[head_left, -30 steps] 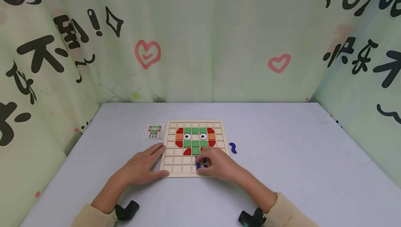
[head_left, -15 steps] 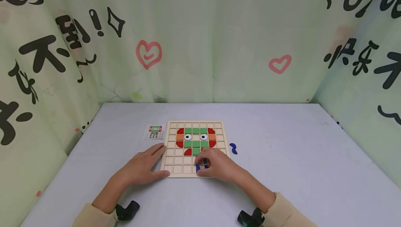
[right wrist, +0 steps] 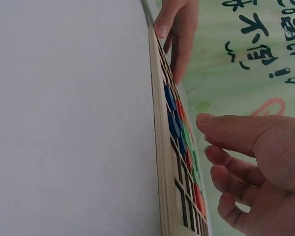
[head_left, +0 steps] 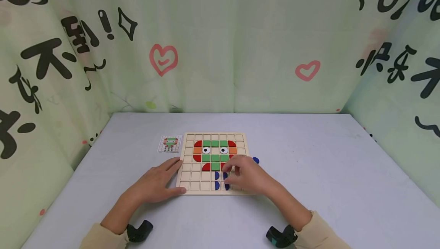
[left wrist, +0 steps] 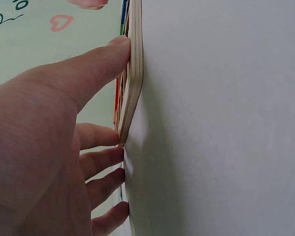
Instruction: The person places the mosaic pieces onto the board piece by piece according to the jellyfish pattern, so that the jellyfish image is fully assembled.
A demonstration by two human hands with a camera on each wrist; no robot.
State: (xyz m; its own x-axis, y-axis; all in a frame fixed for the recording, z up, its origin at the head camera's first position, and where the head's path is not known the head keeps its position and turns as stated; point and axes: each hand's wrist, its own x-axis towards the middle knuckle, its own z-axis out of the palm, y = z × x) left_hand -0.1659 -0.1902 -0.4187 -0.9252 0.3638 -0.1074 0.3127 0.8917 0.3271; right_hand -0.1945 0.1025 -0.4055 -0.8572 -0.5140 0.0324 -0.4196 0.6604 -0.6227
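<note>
A wooden grid board (head_left: 194,176) lies on the table, bearing green square tiles (head_left: 215,158), red rounded tiles (head_left: 198,143), orange tiles and two eye tiles (head_left: 206,150). Lower down sit blue half-round tiles (head_left: 217,175) in two columns, the right one partly covered by a hand. My left hand (head_left: 156,182) rests on the board's left side, thumb at the near corner, fingers extended; the left wrist view shows the thumb touching the edge (left wrist: 136,54). Over the board's lower right hovers my right hand (head_left: 247,174), its thumb and fingers apart with nothing between them.
Left of the board lies a small pattern card (head_left: 169,144) with a figure on a grid. Just past the board's right edge is a loose blue tile (head_left: 256,160), partly hidden by the right hand. A curtain (head_left: 233,50) hangs behind the table.
My right hand has moved right and a little up, off the blue tiles, and its fingers have parted. More of the blue tiles now show. The left hand has stayed put.
</note>
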